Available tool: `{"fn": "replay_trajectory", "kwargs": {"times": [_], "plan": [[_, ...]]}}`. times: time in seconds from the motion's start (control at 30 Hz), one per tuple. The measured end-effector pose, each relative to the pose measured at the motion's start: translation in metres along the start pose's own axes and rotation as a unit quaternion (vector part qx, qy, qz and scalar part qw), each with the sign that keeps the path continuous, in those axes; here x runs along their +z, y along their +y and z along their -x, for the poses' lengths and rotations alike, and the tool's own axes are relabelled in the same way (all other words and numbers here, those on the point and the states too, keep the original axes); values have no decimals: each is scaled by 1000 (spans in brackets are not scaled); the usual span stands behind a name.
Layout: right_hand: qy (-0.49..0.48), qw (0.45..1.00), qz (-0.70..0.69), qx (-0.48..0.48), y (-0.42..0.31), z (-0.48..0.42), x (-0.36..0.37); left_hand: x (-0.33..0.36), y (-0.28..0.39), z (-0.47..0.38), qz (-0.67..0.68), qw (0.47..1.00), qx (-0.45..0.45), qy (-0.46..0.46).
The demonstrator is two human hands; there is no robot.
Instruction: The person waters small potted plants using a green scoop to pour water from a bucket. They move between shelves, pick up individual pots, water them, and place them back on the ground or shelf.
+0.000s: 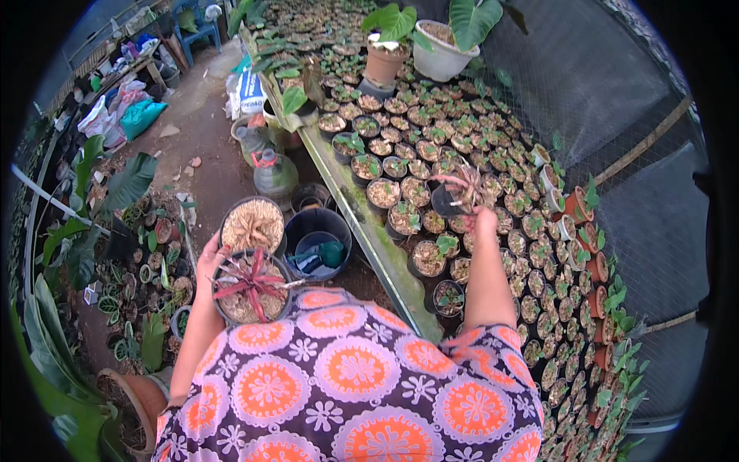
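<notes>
My left hand [210, 261] holds two black plastic pots against my front. The nearer pot carries a red, star-shaped bromeliad [254, 286] in pale chopped mulch. Just beyond it, the other pot holds a dried tan rosette [252, 230] on similar mulch. On the right, my arm reaches out over crowded rows of small potted seedlings [428, 259]. My right hand [482, 220] grips a withered pinkish-brown plant [467, 183] with a tilted black pot [445, 200] beside it. Whether my fingers close on the pot's rim or on the leaves is hidden.
A mossy bench edge [361, 225] runs between my arms. Below it stand a dark bucket [318, 231] with a green item inside and a large plastic bottle [275, 176]. Bigger pots [443, 55] rise at the back; dark netting [635, 231] borders the right.
</notes>
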State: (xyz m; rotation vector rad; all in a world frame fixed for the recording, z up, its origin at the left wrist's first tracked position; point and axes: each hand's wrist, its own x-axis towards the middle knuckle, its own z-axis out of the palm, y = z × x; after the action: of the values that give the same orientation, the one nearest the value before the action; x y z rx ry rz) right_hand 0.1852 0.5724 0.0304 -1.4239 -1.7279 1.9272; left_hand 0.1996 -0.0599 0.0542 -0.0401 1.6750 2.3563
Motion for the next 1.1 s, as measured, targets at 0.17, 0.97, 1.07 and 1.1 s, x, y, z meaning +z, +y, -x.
{"fn": "replay_trajectory", "kwargs": {"times": [0.17, 0.97, 1.07, 1.1], "plan": [[-11, 997, 72, 5, 3, -35, 19, 33, 13, -42, 36, 999, -30, 15], [-210, 939, 98, -256, -18, 208, 162, 46, 36, -231, -54, 983, -69, -162], [-377, 893, 192, -152, -19, 247, 232, 47, 38, -239, -82, 975, -91, -185], [-385, 876, 241, -163, -19, 254, 248, 47, 37, -241, -90, 970, -63, -217]]}}
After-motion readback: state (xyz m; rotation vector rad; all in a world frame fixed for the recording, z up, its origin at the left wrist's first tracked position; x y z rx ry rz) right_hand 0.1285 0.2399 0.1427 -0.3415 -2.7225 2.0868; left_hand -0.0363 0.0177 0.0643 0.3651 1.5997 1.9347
